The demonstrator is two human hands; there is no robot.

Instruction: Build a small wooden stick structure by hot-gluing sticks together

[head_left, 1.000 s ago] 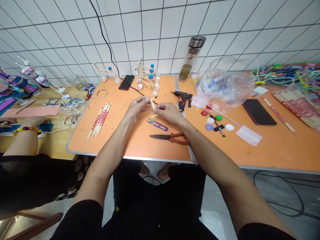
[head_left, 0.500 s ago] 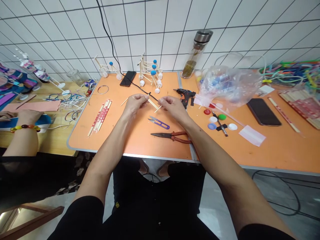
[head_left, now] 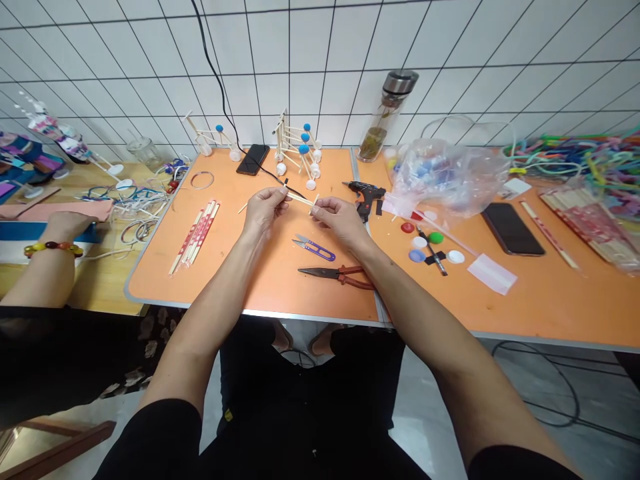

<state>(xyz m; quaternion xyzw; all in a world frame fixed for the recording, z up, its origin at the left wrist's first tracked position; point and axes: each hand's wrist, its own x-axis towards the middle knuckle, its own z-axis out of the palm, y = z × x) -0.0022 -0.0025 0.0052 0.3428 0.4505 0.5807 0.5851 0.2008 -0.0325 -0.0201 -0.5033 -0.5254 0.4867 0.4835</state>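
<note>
Between my hands is a small frame of joined wooden sticks point(head_left: 301, 199), a long piece with a short crosspiece at its right end. My left hand point(head_left: 267, 208) pinches its left end, where a small black bit shows. My right hand point(head_left: 334, 217) pinches the right end by the crosspiece. Below them on the orange table point(head_left: 260, 280) lie purple-handled thread snips point(head_left: 314, 249) and red-handled long-nose pliers point(head_left: 337, 274). A black glue gun point(head_left: 367, 195) rests just beyond my right hand.
Stick models with blue caps point(head_left: 304, 143) stand by the wall near a phone point(head_left: 253, 159). Paper-wrapped chopsticks point(head_left: 195, 237) lie left. At right are a glass bottle point(head_left: 385, 120), a plastic bag point(head_left: 447, 177), bottle caps point(head_left: 418, 255) and another phone point(head_left: 513, 229). A co-worker's hand point(head_left: 65, 228) works at far left.
My hands have turned the stick frame, so its long piece lies flatter and the crosspiece end is higher. The view has shifted slightly. The co-worker's hand has moved a little to the right.
</note>
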